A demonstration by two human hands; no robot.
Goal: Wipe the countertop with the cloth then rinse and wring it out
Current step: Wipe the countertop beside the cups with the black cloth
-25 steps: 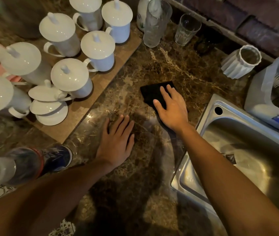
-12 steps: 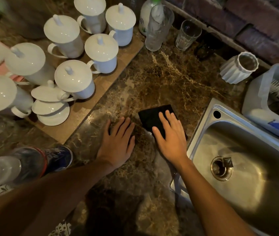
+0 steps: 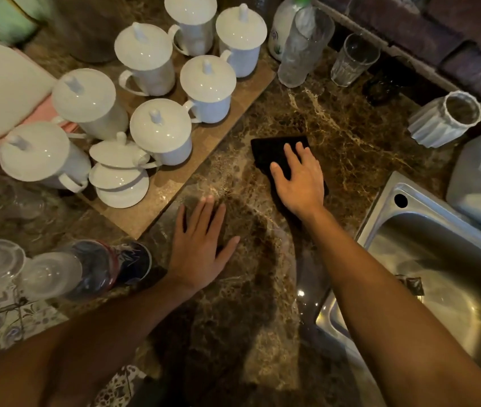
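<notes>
A black cloth (image 3: 268, 151) lies flat on the brown marble countertop (image 3: 345, 136), in the middle of the view. My right hand (image 3: 299, 179) presses down on the cloth's near half, fingers spread over it. My left hand (image 3: 201, 243) rests flat on the bare marble to the left and nearer to me, fingers apart, holding nothing. The steel sink (image 3: 444, 259) sits at the right, its rim just beside my right forearm.
Several white lidded mugs (image 3: 207, 89) stand on a tan board (image 3: 174, 183) at the left. Drinking glasses (image 3: 350, 58) and a bottle line the back wall. A white ribbed cup (image 3: 444, 118) and a plastic tub (image 3: 480, 177) sit behind the sink. A bottle (image 3: 92, 265) lies at the left edge.
My right hand has pushed the cloth away from me, from beside the sink rim back toward the middle of the counter. My left hand has stayed flat in place.
</notes>
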